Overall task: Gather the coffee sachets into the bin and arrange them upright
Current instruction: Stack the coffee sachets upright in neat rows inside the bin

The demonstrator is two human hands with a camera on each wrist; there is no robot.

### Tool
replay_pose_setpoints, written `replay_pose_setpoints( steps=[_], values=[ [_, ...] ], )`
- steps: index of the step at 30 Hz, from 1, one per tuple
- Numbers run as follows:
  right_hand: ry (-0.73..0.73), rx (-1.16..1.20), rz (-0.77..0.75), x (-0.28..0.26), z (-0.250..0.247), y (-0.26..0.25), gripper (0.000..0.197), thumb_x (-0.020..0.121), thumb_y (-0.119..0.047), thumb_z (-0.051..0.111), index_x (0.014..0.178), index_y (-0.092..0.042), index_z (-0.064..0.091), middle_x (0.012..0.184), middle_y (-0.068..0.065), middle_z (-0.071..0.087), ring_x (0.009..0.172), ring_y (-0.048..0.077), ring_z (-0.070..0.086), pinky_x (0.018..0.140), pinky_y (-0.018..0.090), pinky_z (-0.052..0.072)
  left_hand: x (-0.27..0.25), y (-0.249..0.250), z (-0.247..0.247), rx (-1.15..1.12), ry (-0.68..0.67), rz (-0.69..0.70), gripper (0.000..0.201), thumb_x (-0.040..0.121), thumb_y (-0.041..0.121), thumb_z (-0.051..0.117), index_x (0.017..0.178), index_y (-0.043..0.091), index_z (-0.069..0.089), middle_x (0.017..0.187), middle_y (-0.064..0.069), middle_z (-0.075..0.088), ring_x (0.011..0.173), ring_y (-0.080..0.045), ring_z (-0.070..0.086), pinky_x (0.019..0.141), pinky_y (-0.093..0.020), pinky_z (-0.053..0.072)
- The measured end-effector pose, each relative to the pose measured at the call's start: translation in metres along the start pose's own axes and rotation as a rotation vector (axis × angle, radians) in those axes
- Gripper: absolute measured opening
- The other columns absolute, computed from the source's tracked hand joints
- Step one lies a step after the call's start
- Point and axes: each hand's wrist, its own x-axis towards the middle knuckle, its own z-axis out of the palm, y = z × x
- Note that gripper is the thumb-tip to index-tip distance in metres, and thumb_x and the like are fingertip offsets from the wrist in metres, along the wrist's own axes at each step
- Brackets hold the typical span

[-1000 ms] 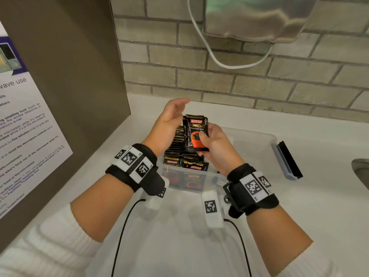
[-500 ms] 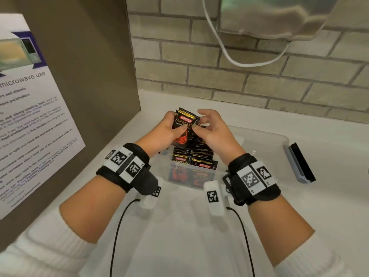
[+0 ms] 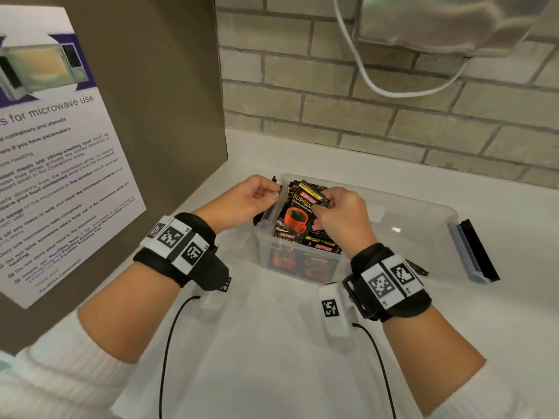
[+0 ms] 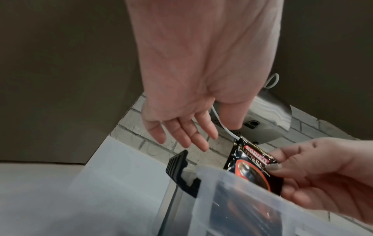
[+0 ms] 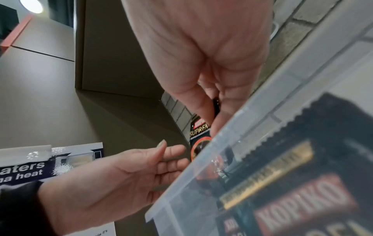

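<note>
poster (image 3: 60, 152): far left of the head view, taped to a brown panel, microwave rules in print.

left hand (image 3: 242, 199): left of centre, just outside the bin's left wall. fingers loose and apart in the left wrist view, holding nothing. whether the fingertips touch the rim cannot be told.

latch (image 4: 180, 171): black clip on the bin's left end, below the left hand's fingertips in the left wrist view.

bin (image 3: 423, 234): clear plastic, centre of the head view, standing on the white counter (image 3: 272, 343). its right part shows only bare plastic.

sachet (image 3: 298, 214): black with a red cup and "supremo" print, upright and slightly tilted, at the left end of the bin. lower part inside the wall, top above the rim.

stack (image 3: 317, 244): more sachets, packed on edge in the near-left part of the bin, front labels visible through the near wall.

right hand (image 3: 341, 219): centre, over the bin. thumb and fingers clamped on the sachet's right edge near its top.

lid clip (image 3: 473, 252): grey and black, on the bin's right end.

dispenser (image 3: 438, 22): steel, upper right, on the brick wall, with a white cable (image 3: 372, 83) looping under it.
</note>
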Motion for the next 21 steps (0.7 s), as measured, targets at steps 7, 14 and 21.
replay_pose_setpoints(
  steps=[7, 14, 21],
  values=[
    [-0.313, -0.308, -0.023, -0.001, 0.011, -0.003, 0.021, 0.079, -0.005, 0.067, 0.1, -0.004, 0.069, 0.069, -0.001, 0.059, 0.062, 0.011, 0.056, 0.061, 0.02, 0.048, 0.003, 0.0, -0.003, 0.237, -0.042, 0.138, 0.017, 0.086, 0.013, 0.063, 0.103, 0.015, 0.065, 0.104, 0.002, 0.057, 0.098, -0.011, 0.05, 0.086, -0.005, 0.038],
    [-0.407, -0.485, -0.033, 0.002, 0.018, -0.008, 0.011, 0.079, -0.008, 0.067, 0.088, -0.01, 0.073, 0.064, -0.01, 0.051, 0.059, 0.003, 0.046, 0.05, 0.012, 0.033, 0.014, 0.02, 0.003, 0.786, -0.318, 0.165, 0.017, 0.076, 0.04, 0.071, 0.09, 0.031, 0.069, 0.082, 0.017, 0.055, 0.09, -0.005, 0.044, 0.083, -0.035, 0.023],
    [-0.485, -0.311, -0.009, 0.01, -0.008, -0.005, 0.038, 0.073, -0.011, 0.076, 0.11, -0.009, 0.067, 0.095, 0.005, 0.069, 0.083, 0.015, 0.062, 0.081, 0.025, 0.052, 0.028, 0.026, 0.018, 1.112, -0.465, 0.212, 0.024, 0.073, 0.044, 0.072, 0.087, 0.025, 0.067, 0.087, 0.011, 0.063, 0.1, -0.012, 0.048, 0.091, -0.041, 0.018]
  ],
)
